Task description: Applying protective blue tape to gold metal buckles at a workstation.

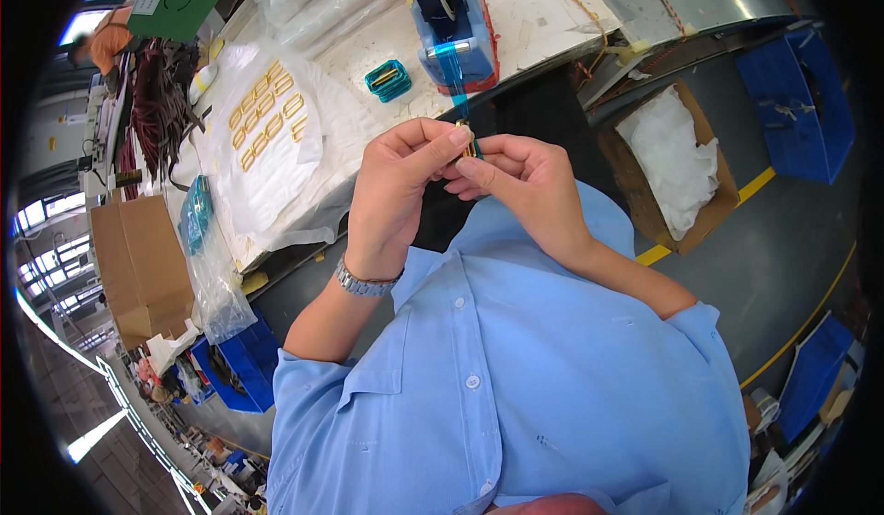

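The head view shows our left hand [398, 184] and right hand [520, 179] raised together in front of our chest, fingertips of both pinched on a small gold-coloured part [469, 139] that sits between them, just near of the bench edge. A strip of blue tape [458, 87] runs from the blue tape dispenser [456, 23] on the bench down to that part, so both hands are clamped on the piece with the tape meeting it. We judge that the strip could crease or stick to itself if our pull goes crooked, and the small part could slip from so narrow a pinch and drop to the floor. On the bench [543, 9], left of the dispenser, lies a teal-wrapped piece [388, 80], and further left a white sheet [267, 161] carrying rows of gold parts [268, 115]. A bundle of dark cables [158, 101] lies at the far left. Off the right end, an open cardboard box [704, 138] with white padding stands on the dark floor beside a yellow line [755, 185], with a blue crate [799, 101] beyond.
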The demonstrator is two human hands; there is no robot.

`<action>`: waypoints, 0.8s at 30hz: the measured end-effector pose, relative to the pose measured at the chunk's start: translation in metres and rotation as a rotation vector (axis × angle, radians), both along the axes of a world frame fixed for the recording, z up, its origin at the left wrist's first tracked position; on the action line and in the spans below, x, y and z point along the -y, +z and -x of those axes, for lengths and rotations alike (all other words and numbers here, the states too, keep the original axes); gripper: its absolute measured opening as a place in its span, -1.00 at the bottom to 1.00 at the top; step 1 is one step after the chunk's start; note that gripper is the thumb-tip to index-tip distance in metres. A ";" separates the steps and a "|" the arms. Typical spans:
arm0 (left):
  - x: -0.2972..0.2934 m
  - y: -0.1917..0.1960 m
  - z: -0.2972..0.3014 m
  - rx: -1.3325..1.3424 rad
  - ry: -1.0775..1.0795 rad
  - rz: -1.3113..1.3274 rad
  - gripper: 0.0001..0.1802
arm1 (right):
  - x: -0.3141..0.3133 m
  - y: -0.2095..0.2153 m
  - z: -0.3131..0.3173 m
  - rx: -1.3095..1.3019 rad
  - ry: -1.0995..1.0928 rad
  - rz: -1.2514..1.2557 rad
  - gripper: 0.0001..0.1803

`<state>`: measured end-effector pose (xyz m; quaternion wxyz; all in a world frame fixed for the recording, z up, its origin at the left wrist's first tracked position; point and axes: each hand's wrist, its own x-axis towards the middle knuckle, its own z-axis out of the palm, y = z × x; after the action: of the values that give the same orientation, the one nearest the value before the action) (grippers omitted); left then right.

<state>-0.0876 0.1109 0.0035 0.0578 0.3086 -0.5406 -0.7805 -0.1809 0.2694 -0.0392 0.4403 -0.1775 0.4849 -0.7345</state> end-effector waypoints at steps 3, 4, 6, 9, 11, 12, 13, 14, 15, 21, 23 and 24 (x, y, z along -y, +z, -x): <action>0.000 -0.003 -0.002 -0.020 -0.009 0.019 -0.83 | 0.000 0.000 0.001 0.011 -0.011 -0.002 -0.68; 0.000 -0.005 -0.002 -0.025 -0.016 0.027 -0.82 | 0.000 0.000 0.002 0.021 -0.011 -0.011 -0.67; 0.006 -0.010 -0.007 -0.046 -0.013 0.102 -0.81 | -0.001 0.001 0.001 0.038 -0.030 -0.007 -0.67; 0.009 -0.012 -0.008 -0.040 0.012 0.256 -0.79 | -0.001 0.003 0.003 0.052 -0.040 -0.010 -0.65; 0.008 -0.012 -0.007 -0.009 0.043 0.337 -0.78 | -0.001 0.003 0.002 0.048 -0.023 -0.015 -0.65; 0.008 -0.014 -0.005 -0.035 -0.004 0.258 -0.76 | 0.000 0.003 0.002 0.055 -0.023 -0.002 -0.65; 0.008 -0.015 -0.004 -0.061 -0.051 0.180 -0.74 | 0.000 0.002 0.001 0.062 -0.023 0.011 -0.64; 0.009 -0.019 -0.003 -0.062 -0.049 0.178 -0.74 | 0.000 0.002 0.001 0.061 -0.021 0.009 -0.64; 0.011 -0.023 -0.003 -0.056 -0.067 0.166 -0.73 | 0.000 0.002 0.001 0.062 -0.023 -0.005 -0.64; 0.010 -0.030 0.000 -0.083 -0.122 0.075 -0.73 | -0.003 0.003 0.002 0.076 -0.024 -0.006 -0.64; 0.012 -0.034 0.000 -0.068 -0.119 0.017 -0.73 | -0.003 0.003 0.001 0.079 -0.024 -0.010 -0.64; 0.012 -0.034 0.001 -0.067 -0.117 0.022 -0.74 | -0.002 0.003 0.001 0.078 -0.027 -0.008 -0.64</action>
<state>-0.0884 0.0987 -0.0308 0.0333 0.2496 -0.5640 -0.7864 -0.1818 0.2716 -0.0362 0.4494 -0.1403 0.4729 -0.7448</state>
